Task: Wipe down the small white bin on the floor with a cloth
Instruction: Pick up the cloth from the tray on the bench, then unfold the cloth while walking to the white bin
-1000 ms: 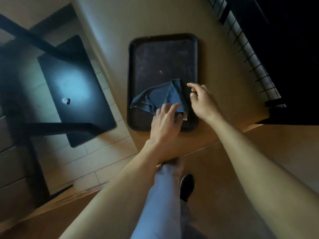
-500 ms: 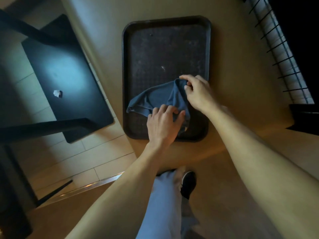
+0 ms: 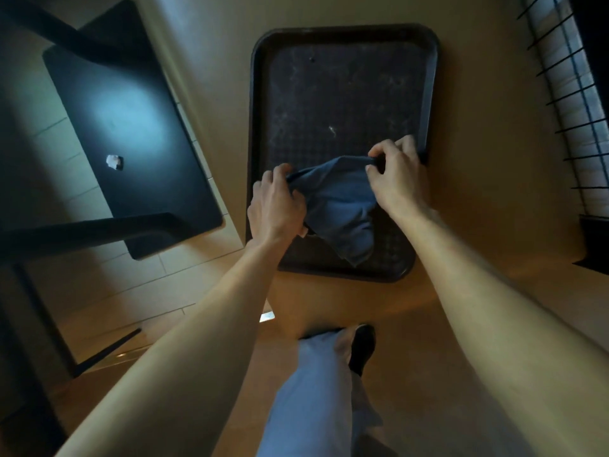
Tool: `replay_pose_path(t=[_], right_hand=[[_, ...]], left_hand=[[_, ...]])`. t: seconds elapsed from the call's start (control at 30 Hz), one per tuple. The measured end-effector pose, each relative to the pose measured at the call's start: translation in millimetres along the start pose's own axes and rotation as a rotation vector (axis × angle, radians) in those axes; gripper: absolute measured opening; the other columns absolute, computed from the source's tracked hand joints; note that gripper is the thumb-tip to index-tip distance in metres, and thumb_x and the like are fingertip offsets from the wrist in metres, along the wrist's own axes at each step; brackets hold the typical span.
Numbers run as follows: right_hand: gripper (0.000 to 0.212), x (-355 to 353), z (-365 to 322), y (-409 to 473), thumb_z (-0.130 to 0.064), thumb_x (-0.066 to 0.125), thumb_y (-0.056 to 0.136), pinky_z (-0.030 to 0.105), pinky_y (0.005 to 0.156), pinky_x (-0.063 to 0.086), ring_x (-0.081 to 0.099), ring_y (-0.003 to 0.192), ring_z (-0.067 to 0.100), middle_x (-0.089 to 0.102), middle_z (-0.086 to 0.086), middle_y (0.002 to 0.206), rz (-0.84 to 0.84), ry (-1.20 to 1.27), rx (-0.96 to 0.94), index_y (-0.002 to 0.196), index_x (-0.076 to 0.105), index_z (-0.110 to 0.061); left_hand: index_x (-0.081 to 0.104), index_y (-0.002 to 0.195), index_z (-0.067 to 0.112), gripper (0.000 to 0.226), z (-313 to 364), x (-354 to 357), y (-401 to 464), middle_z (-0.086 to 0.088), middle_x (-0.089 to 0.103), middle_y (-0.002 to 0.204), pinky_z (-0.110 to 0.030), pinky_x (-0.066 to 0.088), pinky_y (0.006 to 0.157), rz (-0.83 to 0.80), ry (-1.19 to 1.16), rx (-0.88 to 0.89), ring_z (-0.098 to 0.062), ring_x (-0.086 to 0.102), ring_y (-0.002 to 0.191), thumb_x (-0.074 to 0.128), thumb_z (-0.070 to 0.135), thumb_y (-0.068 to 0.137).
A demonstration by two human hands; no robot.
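A dark blue cloth (image 3: 339, 206) hangs over the near end of a dark brown tray (image 3: 342, 37) on a tan counter. My left hand (image 3: 275, 206) grips the cloth's left edge. My right hand (image 3: 397, 179) pinches its upper right corner, so the top edge is stretched between both hands and the rest droops toward me. No small white bin shows in this view.
The tan counter (image 3: 478, 159) runs under the tray. To the left, lower down, stands a black table (image 3: 131, 127) with a crumpled white scrap (image 3: 114, 161) on it, over a tiled floor. A black wire rack (image 3: 573, 94) lines the right. My leg and dark shoe (image 3: 362, 347) are below.
Both hands took hold of the cloth and lifted it off the tray; my left hand shifted from the cloth's near edge to its left edge. The camera moved closer.
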State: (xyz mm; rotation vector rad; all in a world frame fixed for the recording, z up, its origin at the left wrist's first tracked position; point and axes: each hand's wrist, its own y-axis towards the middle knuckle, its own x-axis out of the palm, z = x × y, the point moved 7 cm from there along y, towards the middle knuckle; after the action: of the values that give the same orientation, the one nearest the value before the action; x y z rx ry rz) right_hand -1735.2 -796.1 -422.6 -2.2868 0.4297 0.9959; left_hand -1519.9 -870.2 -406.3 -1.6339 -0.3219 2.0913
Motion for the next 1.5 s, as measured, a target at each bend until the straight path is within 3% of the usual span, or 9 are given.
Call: replay_pose_path(t=[0.2, 0.3, 0.4, 0.53, 0.7, 0.93, 1.0, 1.2, 1.5], right_hand=[[0.010, -5, -2, 1, -0.017, 0.068, 0.093, 0.027, 0.075, 0.048, 0.062, 0.096, 0.017, 0.062, -0.002, 0.106, -0.002, 0.100, -0.029, 0.103, 0.066, -0.019], [0.011, -10, -1, -6, -0.015, 0.068, 0.093, 0.012, 0.069, 0.045, 0.060, 0.086, 0.010, 0.063, -0.008, 0.096, -0.022, 0.175, -0.044, 0.102, 0.066, -0.020], [0.019, -18, 3, -19, -0.009, 0.064, 0.095, -0.003, 0.068, 0.038, 0.059, 0.090, 0.006, 0.065, -0.005, 0.105, -0.034, 0.265, -0.026, 0.111, 0.066, -0.019], [0.027, -27, 1, -41, -0.006, 0.055, 0.101, 0.011, 0.084, 0.039, 0.053, 0.104, 0.009, 0.058, 0.002, 0.116, -0.091, 0.274, -0.041, 0.123, 0.069, -0.013], [0.024, -60, -10, -83, -0.004, 0.053, 0.101, 0.009, 0.078, 0.040, 0.060, 0.095, 0.013, 0.063, 0.006, 0.114, -0.047, 0.353, -0.120, 0.115, 0.070, -0.011], [0.021, -131, -37, -172, -0.009, 0.052, 0.102, 0.013, 0.055, 0.045, 0.059, 0.070, -0.009, 0.062, -0.016, 0.090, 0.007, 0.473, -0.293, 0.115, 0.065, -0.020], [0.021, -155, -50, -199, -0.013, 0.052, 0.103, 0.018, 0.060, 0.049, 0.058, 0.072, -0.011, 0.062, -0.019, 0.091, 0.033, 0.488, -0.347, 0.118, 0.065, -0.021], [0.014, -224, -99, -280, -0.021, 0.054, 0.106, 0.002, 0.079, 0.044, 0.057, 0.096, -0.019, 0.060, -0.023, 0.102, 0.111, 0.566, -0.529, 0.117, 0.062, -0.024], [0.014, -252, -151, -391, -0.024, 0.046, 0.110, 0.007, 0.074, 0.047, 0.063, 0.092, -0.009, 0.064, -0.019, 0.098, 0.144, 0.630, -0.721, 0.119, 0.055, -0.023]], left_hand=[[0.055, 0.134, 0.020, 0.035, 4, 1, -1, -0.008, 0.048, 0.132, -0.042, 0.046, 0.088, 0.015, 0.177, 0.039, -0.031, 0.045, 0.118, 0.049, 0.033, 0.102], [0.055, 0.130, 0.018, 0.031, 5, -1, -8, -0.009, 0.043, 0.140, -0.045, 0.041, 0.101, 0.029, 0.193, 0.056, -0.033, 0.040, 0.128, 0.046, 0.032, 0.103], [0.052, 0.128, 0.017, 0.029, 9, -6, -24, -0.008, 0.051, 0.141, -0.047, 0.031, 0.110, 0.048, 0.134, 0.087, -0.031, 0.034, 0.140, 0.042, 0.029, 0.104], [0.051, 0.133, 0.016, 0.030, 14, -22, -53, -0.009, 0.063, 0.132, -0.044, 0.030, 0.111, 0.097, 0.005, 0.107, -0.030, 0.046, 0.133, 0.041, 0.024, 0.106], [0.054, 0.136, 0.009, 0.032, 21, -48, -105, -0.012, 0.062, 0.130, -0.044, 0.038, 0.104, 0.229, -0.086, 0.129, -0.033, 0.053, 0.121, 0.041, 0.015, 0.107], [0.057, 0.126, 0.011, 0.029, 33, -99, -201, -0.008, 0.058, 0.118, -0.040, 0.044, 0.088, 0.414, -0.293, 0.135, -0.028, 0.057, 0.105, 0.039, 0.023, 0.107], [0.057, 0.121, 0.012, 0.030, 36, -121, -231, -0.006, 0.057, 0.114, -0.035, 0.042, 0.083, 0.484, -0.368, 0.144, -0.023, 0.056, 0.098, 0.037, 0.028, 0.106], [0.050, 0.102, 0.023, 0.016, 40, -188, -325, 0.011, 0.051, 0.094, -0.005, 0.036, 0.072, 0.628, -0.534, 0.214, 0.009, 0.050, 0.087, 0.039, 0.033, 0.108], [0.047, 0.101, 0.026, 0.020, 21, -222, -449, 0.013, 0.057, 0.084, -0.010, 0.045, 0.064, 0.714, -0.791, 0.180, 0.004, 0.059, 0.080, 0.038, 0.042, 0.109]])
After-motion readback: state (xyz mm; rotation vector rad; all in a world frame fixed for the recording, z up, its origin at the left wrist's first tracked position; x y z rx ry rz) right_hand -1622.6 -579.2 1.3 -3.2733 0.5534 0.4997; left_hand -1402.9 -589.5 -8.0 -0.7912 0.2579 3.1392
